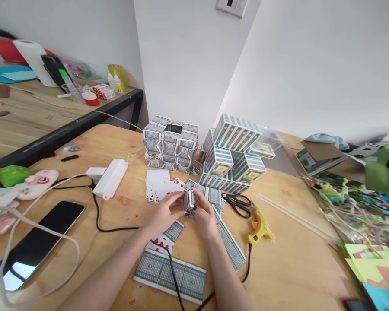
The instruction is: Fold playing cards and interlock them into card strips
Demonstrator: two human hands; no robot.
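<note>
Between my two hands, near the middle of the table, is a small folded piece made of playing cards [188, 201]. My left hand [164, 212] has its fingers closed on the piece's left side. From the right, the fingers of my right hand [205, 216] grip the same piece. Loose playing cards [157, 178] lie just beyond my left hand, some face up. A strip of joined cards [170, 276] lies nearer, and another strip [230, 244] lies right of my right wrist. Behind stands a box-like structure built of cards [170, 144].
Stacked green card boxes [236, 134] stand at the back. Black scissors [238, 204] and a yellow glue gun [259, 226] lie to the right; its cable runs under my arms. A white power strip [110, 178] and a phone [35, 242] are at left, coloured craft materials [353, 207] far right.
</note>
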